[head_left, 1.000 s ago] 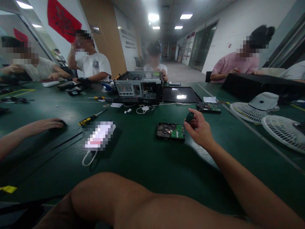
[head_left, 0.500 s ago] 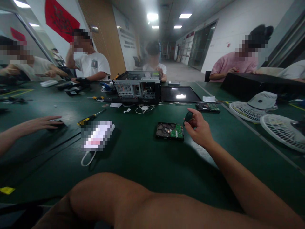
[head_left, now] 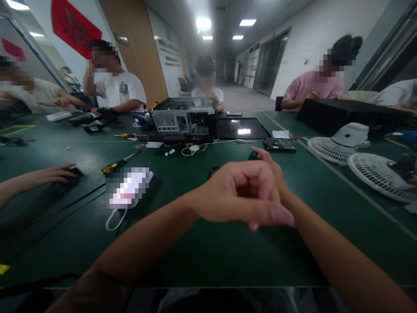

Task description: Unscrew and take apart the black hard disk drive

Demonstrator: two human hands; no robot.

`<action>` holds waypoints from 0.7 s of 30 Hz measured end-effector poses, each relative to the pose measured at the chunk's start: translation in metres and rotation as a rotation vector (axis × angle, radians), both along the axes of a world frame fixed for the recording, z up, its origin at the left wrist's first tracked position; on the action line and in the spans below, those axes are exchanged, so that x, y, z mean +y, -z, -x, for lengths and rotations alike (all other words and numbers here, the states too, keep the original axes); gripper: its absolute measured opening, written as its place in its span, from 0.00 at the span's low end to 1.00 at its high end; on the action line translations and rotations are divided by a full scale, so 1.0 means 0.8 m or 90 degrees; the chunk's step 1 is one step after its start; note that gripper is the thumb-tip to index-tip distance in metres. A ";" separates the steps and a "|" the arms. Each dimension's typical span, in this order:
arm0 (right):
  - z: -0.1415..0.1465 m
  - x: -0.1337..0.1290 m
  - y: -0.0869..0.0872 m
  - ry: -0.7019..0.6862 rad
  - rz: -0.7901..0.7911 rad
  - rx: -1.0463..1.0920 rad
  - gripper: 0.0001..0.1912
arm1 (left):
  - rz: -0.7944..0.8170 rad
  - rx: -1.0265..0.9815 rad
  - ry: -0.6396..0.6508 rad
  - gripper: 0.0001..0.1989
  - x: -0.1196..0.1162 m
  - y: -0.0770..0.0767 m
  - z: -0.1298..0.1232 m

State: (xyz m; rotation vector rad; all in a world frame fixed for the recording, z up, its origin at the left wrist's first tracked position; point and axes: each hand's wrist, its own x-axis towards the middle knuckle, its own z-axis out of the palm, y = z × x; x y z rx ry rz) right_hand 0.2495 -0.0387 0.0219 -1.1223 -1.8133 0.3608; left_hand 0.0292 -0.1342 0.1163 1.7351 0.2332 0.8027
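My left hand is raised over the green table, close to the camera. Its fingers curl in toward the palm, the thumb points right, and nothing shows in the hollow. Behind it, partly covered, is my right hand, with a small dark green rounded object pinched at its fingertips; I cannot tell what it is. A hard drive lies behind my left hand, with only a dark corner showing. Farther back sits a second hard drive with a green circuit board.
An opened computer case and a flat black screen stand at the back. White fan grilles lie right. On the left are a lit phone, a screwdriver and another person's hand on a mouse. Several people sit around.
My left hand has come up from the bottom edge to the middle, now covering most of the nearer hard drive. My right hand still holds the dark green object. The view has shifted slightly.
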 end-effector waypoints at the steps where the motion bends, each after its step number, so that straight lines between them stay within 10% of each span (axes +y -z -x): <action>1: 0.000 -0.001 -0.001 0.010 -0.017 -0.010 0.30 | -0.033 0.019 -0.050 0.20 0.026 0.004 -0.005; 9: -0.006 0.005 0.006 0.034 -0.093 -0.027 0.27 | -0.433 0.482 -0.367 0.06 0.154 0.077 0.025; 21: -0.002 0.006 0.010 0.053 -0.125 -0.020 0.27 | -0.552 0.511 -0.193 0.33 0.168 0.114 0.025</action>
